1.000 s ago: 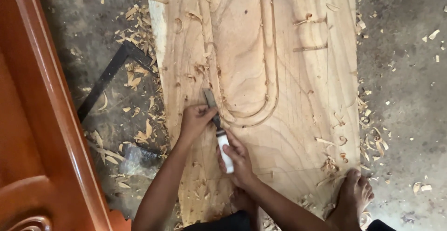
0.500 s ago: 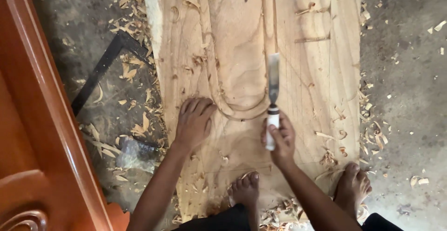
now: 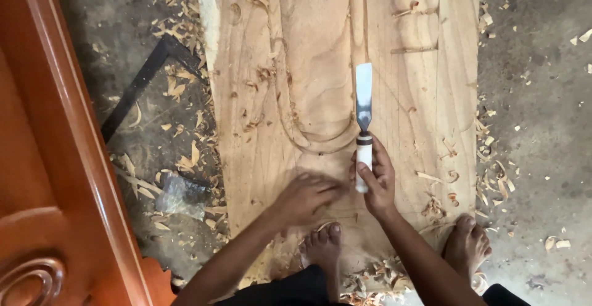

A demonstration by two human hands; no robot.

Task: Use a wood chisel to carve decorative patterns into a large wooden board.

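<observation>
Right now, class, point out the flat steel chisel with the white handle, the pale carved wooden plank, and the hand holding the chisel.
chisel [image 3: 364, 96]: head view, on the steel blade.
plank [image 3: 308, 53]: head view, on bare carved wood.
right hand [image 3: 377, 183]: head view, on its back.

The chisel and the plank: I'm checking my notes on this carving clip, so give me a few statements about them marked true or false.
1. The right hand holds the chisel by its white handle. True.
2. The chisel's blade points toward the person's feet. False: it points away, up the wooden plank.
3. The left hand lies on the plank. True.
4. The plank rests on a workbench. False: it lies on the floor among wood shavings.
5. A bare foot rests on the plank. True.
</observation>
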